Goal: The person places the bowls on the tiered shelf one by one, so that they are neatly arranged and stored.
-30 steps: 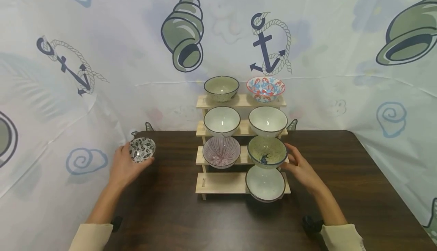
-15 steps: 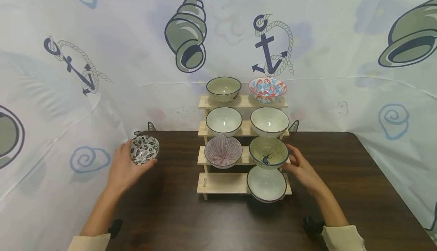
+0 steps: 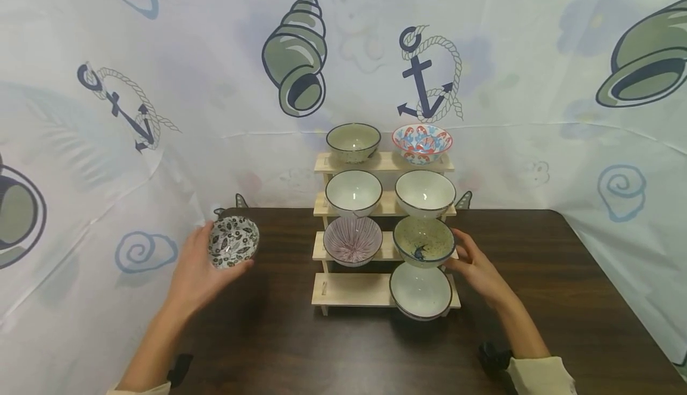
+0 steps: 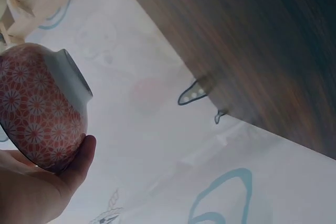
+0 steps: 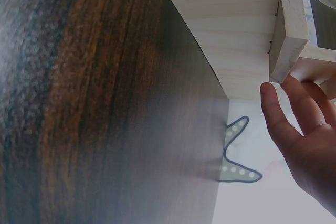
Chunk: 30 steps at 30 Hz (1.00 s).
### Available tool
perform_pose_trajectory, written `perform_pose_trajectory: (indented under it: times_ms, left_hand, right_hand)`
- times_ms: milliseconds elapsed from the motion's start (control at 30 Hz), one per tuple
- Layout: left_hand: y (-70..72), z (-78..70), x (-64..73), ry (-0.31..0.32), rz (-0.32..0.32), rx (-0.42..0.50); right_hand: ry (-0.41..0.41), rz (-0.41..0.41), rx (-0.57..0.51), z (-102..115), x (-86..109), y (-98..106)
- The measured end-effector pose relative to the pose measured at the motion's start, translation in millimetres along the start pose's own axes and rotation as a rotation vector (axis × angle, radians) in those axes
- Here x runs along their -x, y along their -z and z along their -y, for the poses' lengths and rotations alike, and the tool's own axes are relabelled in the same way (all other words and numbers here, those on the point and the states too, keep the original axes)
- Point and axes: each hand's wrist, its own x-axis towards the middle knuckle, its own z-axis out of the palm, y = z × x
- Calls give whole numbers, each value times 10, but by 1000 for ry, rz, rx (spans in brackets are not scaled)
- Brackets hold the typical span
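My left hand (image 3: 206, 272) grips a small bowl (image 3: 233, 241) at the far left, tilted so its black-and-white floral inside shows in the head view. The left wrist view shows that bowl's red flower-patterned outside (image 4: 37, 106) and white foot, my thumb against its side. My right hand (image 3: 477, 269) holds the right end of a tier of the wooden stepped stand (image 3: 349, 290), beside a speckled green bowl (image 3: 424, 240). In the right wrist view, thumb and fingers (image 5: 278, 124) of this hand are around the end of a plank (image 5: 289, 40), partly hidden by it.
Several bowls stand on the stand: a purple-striped one (image 3: 352, 241), white ones with dark rims (image 3: 354, 192), an olive one (image 3: 353, 139) and a red-and-blue one (image 3: 422, 142). A white bowl (image 3: 420, 290) sits lowest right. A printed cloth (image 3: 214, 85) backs the dark table (image 3: 333, 359).
My left hand has brought the small bowl slightly to the right and nearer to me. The right hand stays at the stand. The head view has shifted a little.
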Motion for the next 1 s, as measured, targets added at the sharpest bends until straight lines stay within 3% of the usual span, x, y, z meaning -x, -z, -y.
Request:
perform_pose_trajectory:
  times_ms: [233, 433, 800, 1000]
  left_hand:
    - [58, -101, 107, -41, 36, 58]
    - [77, -137, 193, -86, 120, 85]
    - [69, -296, 380, -188, 169, 68]
    - [42, -384, 452, -225, 226, 59]
  right_hand:
    - [1, -3, -5, -8, 16, 1]
    - [3, -5, 14, -19, 18, 17]
    - [7, -2, 9, -16, 8, 12]
    - [13, 0, 2, -17, 4, 8]
